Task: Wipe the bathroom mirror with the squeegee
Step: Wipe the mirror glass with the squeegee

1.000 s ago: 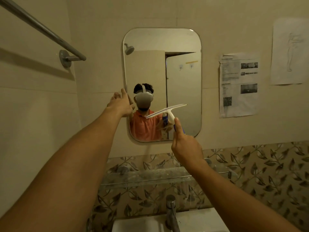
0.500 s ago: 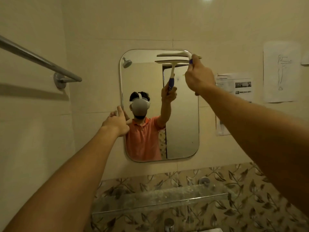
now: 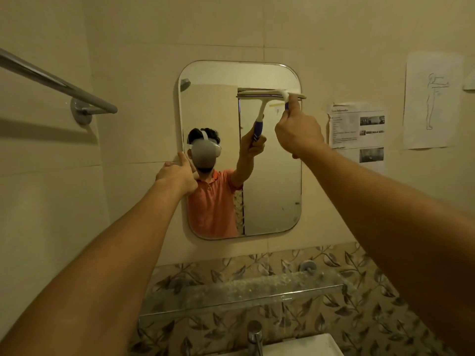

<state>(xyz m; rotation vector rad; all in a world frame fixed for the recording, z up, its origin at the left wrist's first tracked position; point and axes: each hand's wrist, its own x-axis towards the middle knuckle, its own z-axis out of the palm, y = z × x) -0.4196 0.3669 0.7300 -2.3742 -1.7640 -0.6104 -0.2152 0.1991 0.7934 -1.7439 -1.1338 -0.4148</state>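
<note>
Bracing the fragile mirror (image 3: pixel 272 188) by its left edge, my left hand (image 3: pixel 177 176) grips it; my right hand (image 3: pixel 298 134) clenches the handle of the squeegee (image 3: pixel 281 93), likely light and stiff, blade near the top right corner.

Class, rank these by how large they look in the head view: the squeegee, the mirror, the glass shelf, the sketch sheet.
1. mirror
2-3. glass shelf and sketch sheet: about alike; the shelf is longer, thinner and nearer the camera, so unranked
4. squeegee, partly hidden by the right hand
</note>
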